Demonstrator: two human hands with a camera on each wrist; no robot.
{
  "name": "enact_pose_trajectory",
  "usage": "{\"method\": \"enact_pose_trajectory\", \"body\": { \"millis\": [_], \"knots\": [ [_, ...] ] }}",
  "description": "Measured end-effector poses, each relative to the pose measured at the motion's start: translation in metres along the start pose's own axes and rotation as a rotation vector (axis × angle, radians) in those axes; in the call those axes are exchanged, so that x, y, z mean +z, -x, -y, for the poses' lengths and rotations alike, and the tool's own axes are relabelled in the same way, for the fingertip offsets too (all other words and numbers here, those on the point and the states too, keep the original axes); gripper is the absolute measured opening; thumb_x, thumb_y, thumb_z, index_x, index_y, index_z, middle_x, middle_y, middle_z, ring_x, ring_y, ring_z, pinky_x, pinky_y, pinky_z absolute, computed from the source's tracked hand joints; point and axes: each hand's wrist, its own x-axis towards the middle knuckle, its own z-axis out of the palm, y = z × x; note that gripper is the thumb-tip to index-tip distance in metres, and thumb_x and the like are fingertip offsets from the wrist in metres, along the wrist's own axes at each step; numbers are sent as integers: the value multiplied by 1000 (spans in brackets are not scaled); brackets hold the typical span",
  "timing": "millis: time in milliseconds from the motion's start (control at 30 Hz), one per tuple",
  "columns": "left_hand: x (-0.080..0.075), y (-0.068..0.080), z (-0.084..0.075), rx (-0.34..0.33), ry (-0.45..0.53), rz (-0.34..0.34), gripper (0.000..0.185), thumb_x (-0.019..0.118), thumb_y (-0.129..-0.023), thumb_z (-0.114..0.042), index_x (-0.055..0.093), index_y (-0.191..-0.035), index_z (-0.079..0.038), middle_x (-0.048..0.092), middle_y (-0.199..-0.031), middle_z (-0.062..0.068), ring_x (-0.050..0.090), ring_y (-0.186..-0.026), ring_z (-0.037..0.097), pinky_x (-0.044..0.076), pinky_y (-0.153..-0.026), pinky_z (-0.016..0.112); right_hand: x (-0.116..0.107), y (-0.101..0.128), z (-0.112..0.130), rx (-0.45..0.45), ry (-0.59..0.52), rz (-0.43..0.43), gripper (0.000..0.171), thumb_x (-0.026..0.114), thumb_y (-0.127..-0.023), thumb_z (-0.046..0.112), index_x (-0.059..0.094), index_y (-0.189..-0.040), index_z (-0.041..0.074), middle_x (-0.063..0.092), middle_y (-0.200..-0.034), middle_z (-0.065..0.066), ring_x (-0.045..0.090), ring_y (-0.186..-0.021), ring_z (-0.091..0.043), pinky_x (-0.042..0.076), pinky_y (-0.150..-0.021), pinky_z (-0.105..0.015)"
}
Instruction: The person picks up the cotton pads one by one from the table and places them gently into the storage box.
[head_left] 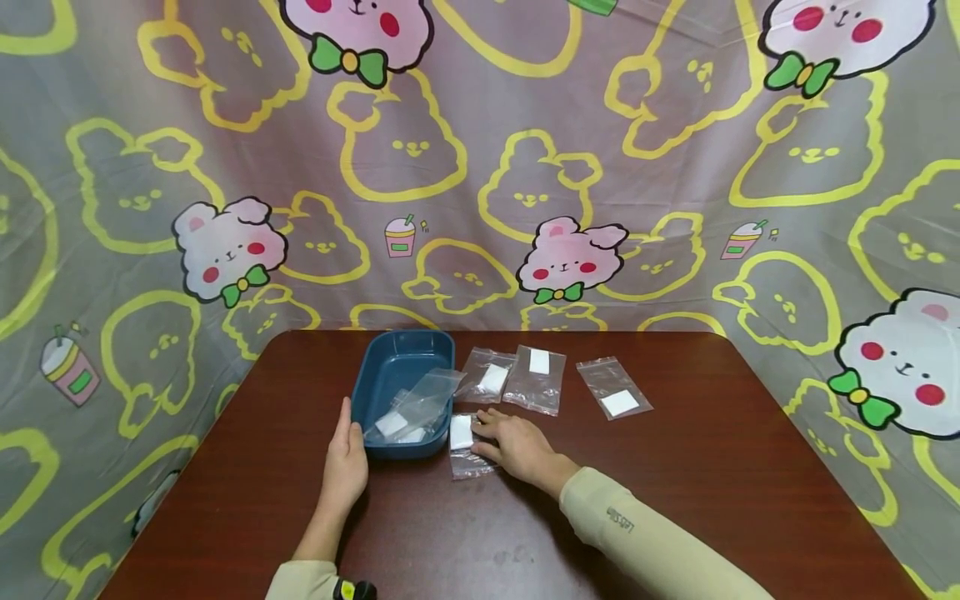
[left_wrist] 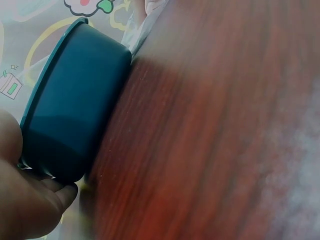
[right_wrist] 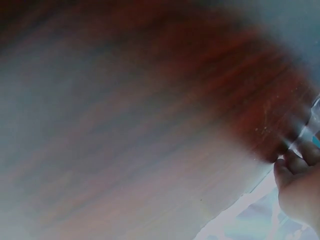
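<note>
My left hand [head_left: 347, 467] rests with extended fingers against the left side of a dark blue tray [head_left: 367, 379]. In the left wrist view, this hand [left_wrist: 30, 195] is at one end of the tray [left_wrist: 75, 100]. Clear zip bags [head_left: 431, 400] with white contents lie inside the tray. Just right of it, my right hand [head_left: 517, 446] touches the right side of another zip bag [head_left: 472, 467], which has a white packet [head_left: 461, 433] in it. The right wrist view catches only part of this hand [right_wrist: 300, 185], with some fingers bent.
Behind the right hand lie two zip bags [head_left: 468, 392] [head_left: 536, 396] with white packets, side by side. A third zip bag [head_left: 611, 382] lies farther right. All are on a brown wooden table [head_left: 675, 500], with a patterned curtain [head_left: 472, 167] along its back and sides.
</note>
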Motion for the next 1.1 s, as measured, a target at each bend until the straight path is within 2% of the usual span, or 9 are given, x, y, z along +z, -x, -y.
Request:
{"method": "enact_pose_trajectory", "body": {
  "millis": [633, 1100],
  "knots": [
    [1, -1, 0, 13, 4, -4, 56, 32, -109, -8, 13, -162, -6, 16, -165, 16, 15, -150, 34, 14, -121, 50, 0, 0, 0, -44, -14, -80, 30, 68, -97, 25, 75, -123, 11, 62, -135, -15, 58, -125, -33, 49, -100, -46],
    [0, 0, 0, 5, 2, -2, 55, 32, -110, -10, 12, -162, -6, 15, -165, 16, 15, -150, 34, 14, -121, 49, 2, -1, 3, -55, 11, -96, 27, 69, -96, 24, 77, -118, 11, 65, -131, -12, 61, -122, -29, 50, -98, -43]
  ]
}}
